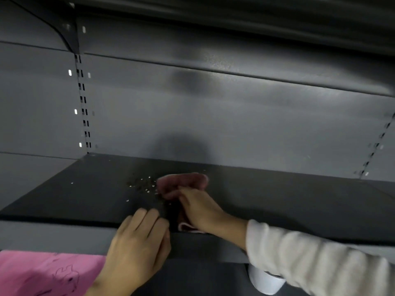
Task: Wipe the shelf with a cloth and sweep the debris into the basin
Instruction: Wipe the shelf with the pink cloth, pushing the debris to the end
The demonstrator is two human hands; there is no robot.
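A dark grey metal shelf runs across the view. Small light crumbs of debris lie scattered on it left of centre. My right hand presses a pink cloth flat on the shelf, just right of the crumbs; part of the cloth hangs over the front edge under my wrist. My left hand rests on the shelf's front lip, fingers curled over the edge, holding nothing that I can see. A pink basin sits below the shelf at the lower left, partly behind my left hand.
A grey back panel rises behind the shelf, with slotted uprights at left and right. Another shelf overhangs at the top. A white object shows under my right sleeve, below the shelf.
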